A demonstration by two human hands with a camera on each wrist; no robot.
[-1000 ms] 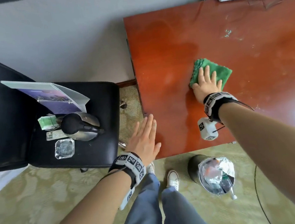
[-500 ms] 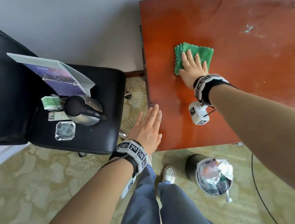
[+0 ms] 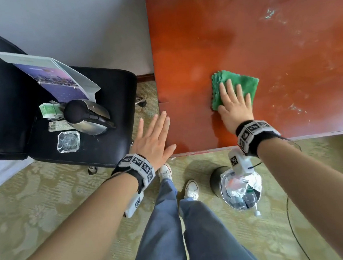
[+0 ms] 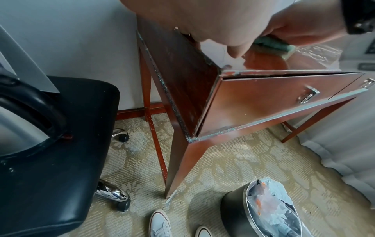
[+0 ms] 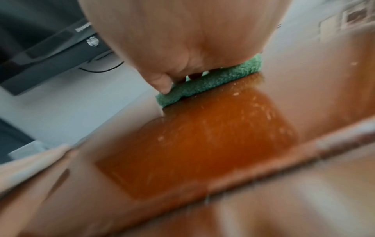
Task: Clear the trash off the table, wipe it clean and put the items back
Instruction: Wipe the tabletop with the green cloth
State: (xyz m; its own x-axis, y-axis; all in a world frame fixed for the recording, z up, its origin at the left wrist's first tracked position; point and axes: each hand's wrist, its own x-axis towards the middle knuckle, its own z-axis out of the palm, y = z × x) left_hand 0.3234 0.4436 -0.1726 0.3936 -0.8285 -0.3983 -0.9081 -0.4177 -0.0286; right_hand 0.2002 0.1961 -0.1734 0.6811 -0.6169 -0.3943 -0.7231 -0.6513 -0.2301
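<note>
Green cloth (image 3: 243,83) on a red-brown desk (image 3: 220,32); black chair (image 3: 111,89); pale green carpet (image 3: 38,203) with a floral pattern.

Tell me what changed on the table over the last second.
The right hand, pressing flat on the green cloth, has swept it along the red table: first toward the left edge, then back toward the front edge. Nothing was taken hold of or let go. The left hand stays open at the table's front left corner; kettle and ashtray remain on the chair.

Count of things in view
One green cloth (image 3: 243,82), one bench (image 3: 240,30), one chair (image 3: 114,147), one kettle (image 3: 86,116), one ashtray (image 3: 68,141), one bin (image 3: 214,180), two hands.
</note>
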